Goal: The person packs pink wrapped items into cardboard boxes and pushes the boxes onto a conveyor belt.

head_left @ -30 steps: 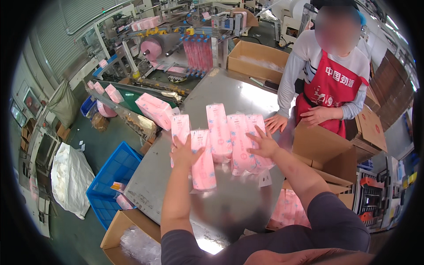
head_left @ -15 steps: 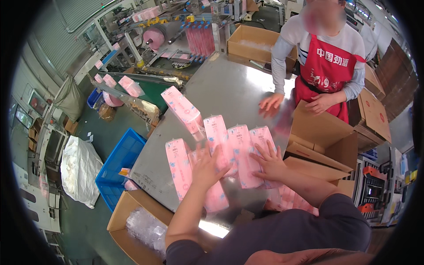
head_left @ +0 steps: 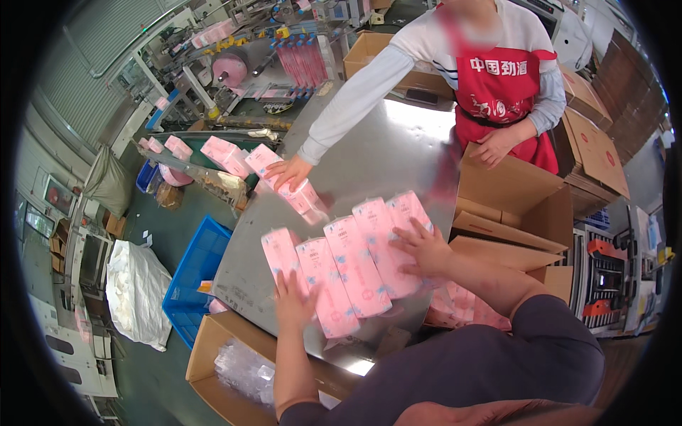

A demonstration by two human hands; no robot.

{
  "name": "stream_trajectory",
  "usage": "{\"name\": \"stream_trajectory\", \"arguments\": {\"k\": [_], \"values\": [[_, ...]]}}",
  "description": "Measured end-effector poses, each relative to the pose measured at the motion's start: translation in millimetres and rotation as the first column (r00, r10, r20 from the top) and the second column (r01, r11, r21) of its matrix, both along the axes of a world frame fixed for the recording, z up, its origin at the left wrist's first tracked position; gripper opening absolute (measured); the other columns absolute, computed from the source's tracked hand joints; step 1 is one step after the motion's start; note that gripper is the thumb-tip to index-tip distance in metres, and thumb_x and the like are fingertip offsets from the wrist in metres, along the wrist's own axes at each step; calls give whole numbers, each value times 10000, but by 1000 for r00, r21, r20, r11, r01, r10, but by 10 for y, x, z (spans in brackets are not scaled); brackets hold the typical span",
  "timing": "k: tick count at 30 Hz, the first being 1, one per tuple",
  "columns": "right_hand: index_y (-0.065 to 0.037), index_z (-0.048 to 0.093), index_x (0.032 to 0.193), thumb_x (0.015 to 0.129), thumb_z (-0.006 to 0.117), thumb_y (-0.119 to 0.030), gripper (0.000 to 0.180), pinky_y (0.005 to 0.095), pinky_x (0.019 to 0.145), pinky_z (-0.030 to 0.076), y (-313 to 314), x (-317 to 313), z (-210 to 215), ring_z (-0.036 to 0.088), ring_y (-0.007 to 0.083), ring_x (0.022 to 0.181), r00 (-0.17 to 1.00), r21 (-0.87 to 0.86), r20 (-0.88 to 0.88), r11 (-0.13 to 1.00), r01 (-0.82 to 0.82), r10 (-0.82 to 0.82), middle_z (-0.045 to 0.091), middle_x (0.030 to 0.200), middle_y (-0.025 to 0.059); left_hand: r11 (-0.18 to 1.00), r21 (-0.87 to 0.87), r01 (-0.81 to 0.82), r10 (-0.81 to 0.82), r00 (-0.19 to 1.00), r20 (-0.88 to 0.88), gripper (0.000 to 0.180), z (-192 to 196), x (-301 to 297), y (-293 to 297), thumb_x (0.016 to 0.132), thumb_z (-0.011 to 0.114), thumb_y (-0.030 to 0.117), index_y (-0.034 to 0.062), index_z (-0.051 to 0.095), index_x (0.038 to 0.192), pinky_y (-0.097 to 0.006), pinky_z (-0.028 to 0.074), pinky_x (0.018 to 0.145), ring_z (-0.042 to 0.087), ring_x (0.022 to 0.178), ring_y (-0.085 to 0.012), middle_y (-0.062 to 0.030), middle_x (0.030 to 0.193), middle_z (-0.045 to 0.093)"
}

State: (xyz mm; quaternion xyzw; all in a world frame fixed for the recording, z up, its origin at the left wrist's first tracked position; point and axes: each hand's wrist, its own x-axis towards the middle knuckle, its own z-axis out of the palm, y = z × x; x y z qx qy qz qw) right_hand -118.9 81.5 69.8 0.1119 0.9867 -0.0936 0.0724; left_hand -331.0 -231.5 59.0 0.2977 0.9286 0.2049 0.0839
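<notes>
Several pink soft tissue packs [head_left: 356, 266] lie side by side in a slanted row on the metal table [head_left: 355, 163]. My left hand [head_left: 294, 302] rests with spread fingers at the near end of the leftmost pack [head_left: 278, 247]. At the row's other end, my right hand [head_left: 424, 250] lies open on the rightmost packs [head_left: 410, 207], fingers apart. Neither hand grips a pack. Farther off, a co-worker's hand [head_left: 290, 172] sits on top of another tissue pack [head_left: 305, 202] near the table's left edge.
An open carton [head_left: 511, 199] stands at the right, with tissue packs [head_left: 465, 305] in a box below it. At lower left are a carton of clear plastic bags [head_left: 245, 369] and a blue crate [head_left: 192, 277]. More packs [head_left: 226, 156] sit on the conveyor.
The packs under my hands have been brought into a more even row. My left hand has moved left and nearer to me. The co-worker's arm has reached across to the far-left pack.
</notes>
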Motion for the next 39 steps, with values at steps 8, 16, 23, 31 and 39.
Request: {"name": "stream_trajectory", "arguments": {"k": [8, 16, 23, 31, 39], "values": [[-194, 325, 1515, 928, 584, -440, 688, 443, 1108, 340, 284, 386, -211, 314, 306, 1403, 930, -534, -286, 844, 47, -233, 279, 1562, 113, 725, 492, -482, -6, 709, 705, 732, -390, 208, -764, 940, 564, 497, 16, 374, 1459, -469, 407, 1038, 481, 1268, -350, -165, 1453, 445], [-114, 348, 1502, 997, 505, -422, 612, 347, 1033, 438, 640, 359, -852, 509, 202, 1258, 765, -741, 453, -670, 38, -458, 504, 1416, 93, 402, 325, -856, -390, 161, 907, 773, -606, 60, -417, 956, 365, 664, 73, 403, 1452, -446, 470, 1012, 569, 1206, -295, -114, 1397, 526], [-110, 389, 1479, 1006, 514, -398, 567, 338, 1075, 407, 490, 357, -478, 482, 166, 1284, 818, -761, 334, -646, -59, -468, 482, 1441, 58, 455, 390, -801, -442, 178, 879, 766, -668, 20, 30, 959, 372, 655, 70, 401, 1453, -443, 480, 998, 579, 1193, -292, -116, 1381, 539], [-103, 431, 1456, 964, 471, -570, 680, 469, 1077, 399, 941, 2129, 503, 535, 280, 1250, 787, -608, 198, -703, -368, -584, 504, 1431, 122, 714, 524, -465, -603, -26, 797, 759, 298, 574, 1007, 962, 380, 644, 66, 399, 1454, -440, 492, 981, 590, 1177, -289, -117, 1364, 553], [-76, 496, 1390, 970, 468, -477, 581, 427, 1013, 445, 746, 4404, 1420, 586, 281, 1157, 452, -706, 527, -667, -239, -720, 589, 1302, 133, 914, 401, 64, -330, -458, 826, 751, -334, 1806, 2246, 966, 388, 634, 63, 397, 1454, -437, 504, 965, 602, 1161, -285, -119, 1346, 567]]}}
